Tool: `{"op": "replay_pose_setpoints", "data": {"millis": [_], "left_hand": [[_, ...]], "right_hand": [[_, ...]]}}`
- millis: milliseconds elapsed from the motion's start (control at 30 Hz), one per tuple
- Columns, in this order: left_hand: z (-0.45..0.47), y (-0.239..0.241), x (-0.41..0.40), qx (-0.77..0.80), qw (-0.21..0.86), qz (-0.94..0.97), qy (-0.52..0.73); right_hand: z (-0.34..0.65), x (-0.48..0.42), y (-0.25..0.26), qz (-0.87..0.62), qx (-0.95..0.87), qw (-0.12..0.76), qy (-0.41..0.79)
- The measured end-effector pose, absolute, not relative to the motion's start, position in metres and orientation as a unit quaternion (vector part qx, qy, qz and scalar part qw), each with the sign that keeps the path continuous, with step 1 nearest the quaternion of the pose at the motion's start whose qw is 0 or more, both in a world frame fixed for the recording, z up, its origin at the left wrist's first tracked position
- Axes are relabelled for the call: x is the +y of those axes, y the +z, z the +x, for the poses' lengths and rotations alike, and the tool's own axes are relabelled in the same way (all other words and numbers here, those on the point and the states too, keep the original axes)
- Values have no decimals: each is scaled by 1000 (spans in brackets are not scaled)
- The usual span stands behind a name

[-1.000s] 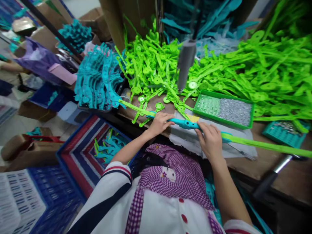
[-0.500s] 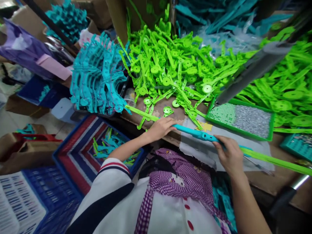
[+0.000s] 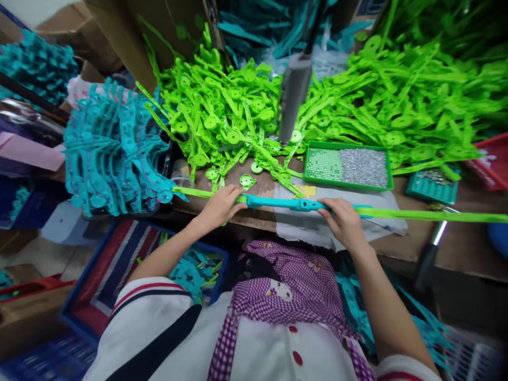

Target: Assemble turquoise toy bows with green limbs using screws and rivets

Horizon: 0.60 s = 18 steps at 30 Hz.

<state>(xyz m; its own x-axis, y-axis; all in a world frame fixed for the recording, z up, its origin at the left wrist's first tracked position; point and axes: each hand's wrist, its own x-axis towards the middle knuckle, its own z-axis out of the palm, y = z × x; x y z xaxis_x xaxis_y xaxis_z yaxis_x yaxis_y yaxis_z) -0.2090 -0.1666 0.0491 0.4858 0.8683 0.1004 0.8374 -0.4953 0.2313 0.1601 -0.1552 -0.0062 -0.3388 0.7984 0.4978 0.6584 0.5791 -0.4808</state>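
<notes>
A long plastic piece lies level across the bench edge: a teal middle section (image 3: 283, 203) with green strips (image 3: 428, 215) running out both ways. My left hand (image 3: 220, 207) is closed on its left part, where green meets teal. My right hand (image 3: 344, 222) is closed on the right part, where the teal meets the long green strip. Under the piece lies a grey cloth (image 3: 317, 225) on the wooden bench (image 3: 456, 254).
A big heap of green plastic parts (image 3: 246, 116) covers the back of the bench. A grey cylinder (image 3: 292, 98) hangs over it. A green tray (image 3: 348, 167) holds small metal bits. Teal parts (image 3: 113, 153) are stacked at left. A striped blue crate (image 3: 119, 264) sits below.
The view has swung and levelled. The long piece now lies horizontal. Both hands still hold it, and the right hand has slid a little towards the middle.
</notes>
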Motion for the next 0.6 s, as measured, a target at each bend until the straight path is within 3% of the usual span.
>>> {"op": "replay_pose_setpoints", "data": {"millis": [133, 300, 467, 600], "left_hand": [[-143, 48, -147, 461, 92, 881, 59], [-106, 51, -108, 466, 150, 872, -13], [-112, 53, -90, 453, 151, 878, -25], [-108, 52, -88, 448, 164, 878, -24]], "right_hand": [[161, -148, 4, -469, -813, 336, 80], [228, -202, 7, -589, -722, 361, -38], [281, -224, -24, -726, -667, 154, -65], [289, -213, -30, -731, -679, 61, -21]]}}
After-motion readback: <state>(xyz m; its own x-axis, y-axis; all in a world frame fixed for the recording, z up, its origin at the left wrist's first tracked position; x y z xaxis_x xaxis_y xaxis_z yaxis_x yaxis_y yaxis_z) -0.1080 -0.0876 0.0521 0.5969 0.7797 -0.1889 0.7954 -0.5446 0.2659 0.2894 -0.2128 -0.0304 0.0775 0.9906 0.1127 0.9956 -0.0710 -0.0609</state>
